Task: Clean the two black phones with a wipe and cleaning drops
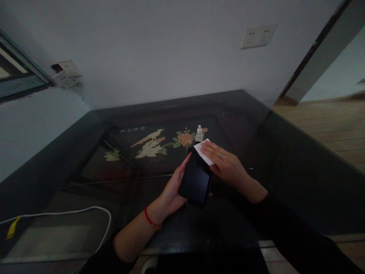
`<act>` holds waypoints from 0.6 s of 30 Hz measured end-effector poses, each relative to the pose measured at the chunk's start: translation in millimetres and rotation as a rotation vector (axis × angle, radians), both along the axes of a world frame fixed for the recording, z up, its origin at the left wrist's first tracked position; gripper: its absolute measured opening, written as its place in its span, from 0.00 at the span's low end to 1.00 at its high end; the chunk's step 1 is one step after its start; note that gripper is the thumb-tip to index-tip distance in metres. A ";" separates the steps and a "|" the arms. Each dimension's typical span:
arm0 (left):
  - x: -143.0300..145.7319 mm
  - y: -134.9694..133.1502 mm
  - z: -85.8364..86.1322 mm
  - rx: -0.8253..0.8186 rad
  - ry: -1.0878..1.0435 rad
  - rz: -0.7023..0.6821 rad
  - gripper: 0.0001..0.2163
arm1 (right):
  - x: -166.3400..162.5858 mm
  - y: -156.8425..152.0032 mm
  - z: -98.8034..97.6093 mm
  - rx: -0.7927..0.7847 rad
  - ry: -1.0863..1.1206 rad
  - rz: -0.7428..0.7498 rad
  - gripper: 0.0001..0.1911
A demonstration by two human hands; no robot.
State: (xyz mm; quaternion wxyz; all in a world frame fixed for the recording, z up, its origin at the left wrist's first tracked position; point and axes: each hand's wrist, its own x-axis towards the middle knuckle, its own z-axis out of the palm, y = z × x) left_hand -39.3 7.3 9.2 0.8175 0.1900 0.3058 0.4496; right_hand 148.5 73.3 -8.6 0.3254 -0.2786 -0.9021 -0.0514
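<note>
My left hand [172, 190] grips a black smartphone [196, 179] from below and the left, screen up, above the dark table. My right hand [225, 163] lies over the phone's upper right corner with fingers stretched flat, pressing a white cloth or wipe [203, 151] onto it. A red string bracelet circles my left wrist. Just beyond the cloth, a small clear dropper bottle [199, 134] with a white cap stands on the table.
The dark glass-topped table [285, 160] has an inlaid bird and flower picture [159, 144] under the glass. A white cable [94, 213] loops at the near left. Wall sockets [258, 36] sit on the back wall. Wooden floor [336, 125] lies to the right.
</note>
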 end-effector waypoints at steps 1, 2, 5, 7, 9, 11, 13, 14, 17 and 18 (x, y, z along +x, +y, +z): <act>-0.4 0.1 0.0 0.003 -0.002 -0.004 0.23 | 0.6 0.1 0.8 0.011 -0.009 0.001 0.25; -1.4 0.3 0.1 0.002 -0.001 -0.005 0.23 | 1.4 0.1 1.9 0.022 -0.023 0.014 0.24; -7.9 3.1 1.0 -0.015 0.023 -0.026 0.24 | 5.1 0.4 5.6 0.040 -0.063 0.097 0.22; -14.6 6.4 2.2 -0.029 0.022 -0.115 0.25 | 8.3 1.2 8.0 0.032 -0.070 0.142 0.22; -21.2 10.0 3.0 -0.026 -0.003 -0.216 0.26 | 11.0 2.3 9.4 0.013 -0.063 0.159 0.23; -25.7 12.7 2.7 -0.020 -0.036 -0.274 0.26 | 12.2 2.9 9.6 0.004 -0.054 0.172 0.24; -27.5 14.2 1.2 -0.027 -0.069 -0.297 0.26 | 11.9 2.9 9.0 0.016 -0.052 0.199 0.24; -27.5 14.6 0.3 -0.034 -0.083 -0.304 0.27 | 11.6 2.8 8.7 0.025 -0.055 0.214 0.24; -26.3 14.6 -1.4 -0.041 -0.100 -0.307 0.26 | 12.2 3.6 8.3 0.039 -0.057 0.220 0.23; -25.9 14.2 -1.3 -0.034 -0.100 -0.307 0.26 | 12.8 4.1 8.4 0.035 -0.052 0.207 0.23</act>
